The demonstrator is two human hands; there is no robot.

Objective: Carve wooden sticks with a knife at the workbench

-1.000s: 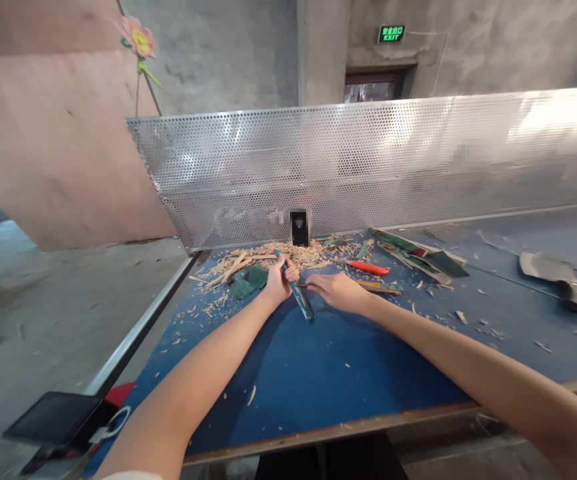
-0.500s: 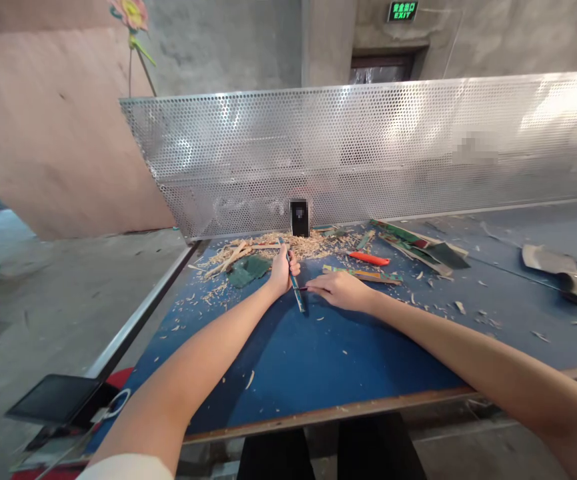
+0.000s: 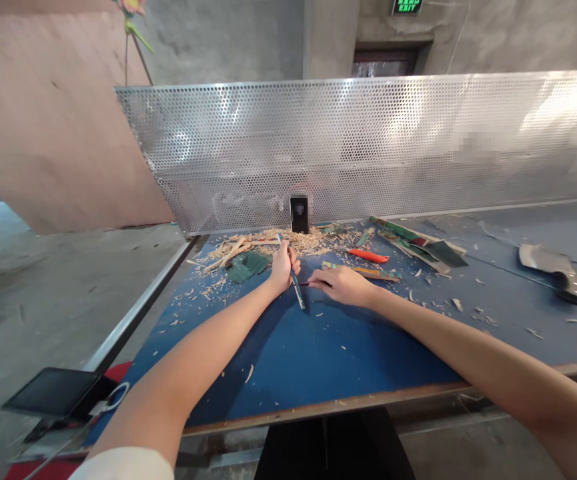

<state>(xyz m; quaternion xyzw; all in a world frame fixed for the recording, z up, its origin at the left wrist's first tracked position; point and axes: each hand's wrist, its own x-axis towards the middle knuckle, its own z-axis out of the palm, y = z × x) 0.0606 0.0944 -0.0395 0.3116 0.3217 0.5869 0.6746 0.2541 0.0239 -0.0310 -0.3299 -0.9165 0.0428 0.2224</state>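
Observation:
My left hand [image 3: 282, 268] is closed around a thin bluish wooden strip [image 3: 299, 295], which slants so that its lower end points toward me and its upper end sticks out above the fist. To the right, my right hand [image 3: 341, 285] pinches a slim dark tool [image 3: 305, 285], mostly covered by the fingers. Its tip points left at the strip's lower part; whether they touch I cannot tell. Just behind my right hand lies a yellow-and-green painted wood strip [image 3: 375, 273]. An orange-red handled object [image 3: 368, 255], perhaps a cutter, rests a little farther back.
Wood shavings [image 3: 268, 237] are heaped before a perforated metal screen [image 3: 248, 153], with a black phone-like device [image 3: 299, 215] upright there. Green scraps [image 3: 248, 266] lie left, painted offcuts [image 3: 413, 241] right, a curled sheet [image 3: 553, 270] far right. A dark tablet-like screen [image 3: 51, 392] sits lower left.
The view has tilted slightly, so the scene sits a little higher in the picture. Both hands keep their holds; the dark tool's tip has shifted slightly against the strip.

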